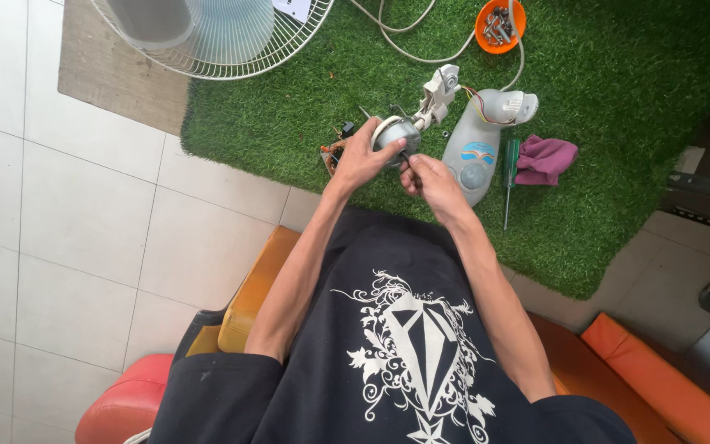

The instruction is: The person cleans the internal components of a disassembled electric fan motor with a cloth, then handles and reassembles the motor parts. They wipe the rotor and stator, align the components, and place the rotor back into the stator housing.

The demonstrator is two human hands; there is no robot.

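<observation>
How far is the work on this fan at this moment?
Done: the fan guard lies off, the grey housing lies apart. In hand: left hand holds the motor; right hand works at its shaft. Left: screws in the orange bowl, screwdriver unused.

Bright, even daylight fills the view, with soft, faint shadows. The white floor tiles point(84, 214) look slightly washed out. Focus is sharp throughout; straight lines bow a little near the edges.
</observation>
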